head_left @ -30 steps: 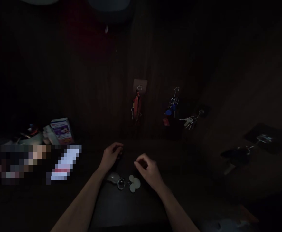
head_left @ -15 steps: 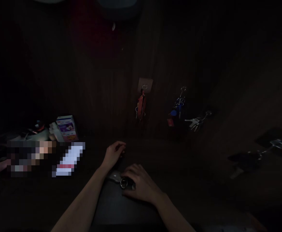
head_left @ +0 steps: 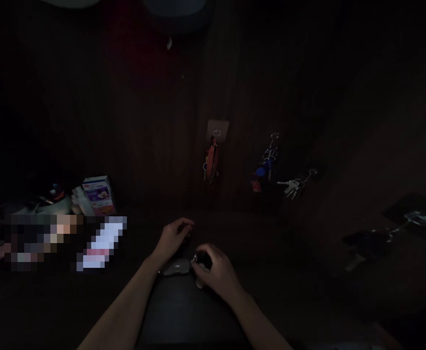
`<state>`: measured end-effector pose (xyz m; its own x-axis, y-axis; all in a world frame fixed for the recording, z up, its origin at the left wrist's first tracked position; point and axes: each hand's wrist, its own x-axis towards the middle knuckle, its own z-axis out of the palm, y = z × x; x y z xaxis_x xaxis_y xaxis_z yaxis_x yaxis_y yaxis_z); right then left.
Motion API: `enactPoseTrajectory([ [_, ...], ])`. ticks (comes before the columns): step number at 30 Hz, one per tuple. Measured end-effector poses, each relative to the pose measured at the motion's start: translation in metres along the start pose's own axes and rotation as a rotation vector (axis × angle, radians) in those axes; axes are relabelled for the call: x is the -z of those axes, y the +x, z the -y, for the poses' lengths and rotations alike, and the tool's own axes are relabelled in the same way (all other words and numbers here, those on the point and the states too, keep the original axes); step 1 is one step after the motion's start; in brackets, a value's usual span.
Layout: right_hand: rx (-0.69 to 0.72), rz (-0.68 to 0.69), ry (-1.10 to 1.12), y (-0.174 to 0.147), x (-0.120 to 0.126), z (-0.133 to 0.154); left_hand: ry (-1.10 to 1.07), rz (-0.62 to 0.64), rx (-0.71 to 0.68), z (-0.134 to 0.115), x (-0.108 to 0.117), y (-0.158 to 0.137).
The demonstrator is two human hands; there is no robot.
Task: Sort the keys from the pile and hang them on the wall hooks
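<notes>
Your right hand (head_left: 218, 269), earlier spread over keychain (head_left: 176, 267), now pinches it near ring (head_left: 195, 257); control seems gained. Left hand (head_left: 172, 239): cannot tell grip.

I take this for somebody's home, though in such gloom I can't tell which room. 4 hooks (head_left: 217, 132) on the dark wood-grain panelling (head_left: 169, 150) carry keys (head_left: 291, 187) and fobs, a colourful printed carton (head_left: 98, 194) stands amid small clutter (head_left: 55, 207) to my left, and a glossy grey trinket (head_left: 176, 267) lies on the dark surface (head_left: 89, 301) below.
</notes>
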<state>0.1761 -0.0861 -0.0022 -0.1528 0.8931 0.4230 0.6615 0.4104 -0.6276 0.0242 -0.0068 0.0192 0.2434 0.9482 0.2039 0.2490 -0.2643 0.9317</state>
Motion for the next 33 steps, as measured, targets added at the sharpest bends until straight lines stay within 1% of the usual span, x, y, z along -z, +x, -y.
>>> enactPoseTrajectory([
  [4, -0.145, -0.128, 0.171, 0.003, -0.001, -0.007, 0.078, 0.107, -0.076, -0.007, -0.003, -0.004],
  [8, -0.296, -0.263, 0.269, 0.006, 0.000, -0.014, 0.123, 0.193, -0.145, -0.009, -0.007, -0.008],
  [11, -0.357, -0.332, 0.320, 0.008, 0.002, -0.019, 0.136, 0.249, -0.186, -0.010, -0.012, -0.010],
  [13, -0.370, -0.356, 0.352, 0.009, 0.003, -0.021, 0.130, 0.280, -0.200, -0.010, -0.014, -0.011],
  [16, -0.371, -0.341, 0.436, 0.010, 0.003, -0.023, 0.114, 0.303, -0.204, -0.010, -0.016, -0.012],
  [20, -0.360, -0.325, 0.525, 0.011, 0.002, -0.024, 0.109, 0.283, -0.171, -0.008, -0.017, -0.010],
  [24, -0.316, -0.326, 0.592, 0.012, 0.004, -0.022, 0.092, 0.249, -0.109, -0.009, -0.016, -0.007],
  [30, -0.282, -0.317, 0.582, 0.012, 0.009, -0.016, -0.038, 0.168, -0.021, -0.010, -0.016, -0.005],
  [33, -0.261, -0.313, 0.510, 0.013, 0.010, -0.017, -0.127, 0.152, 0.018, -0.010, -0.017, -0.004],
])
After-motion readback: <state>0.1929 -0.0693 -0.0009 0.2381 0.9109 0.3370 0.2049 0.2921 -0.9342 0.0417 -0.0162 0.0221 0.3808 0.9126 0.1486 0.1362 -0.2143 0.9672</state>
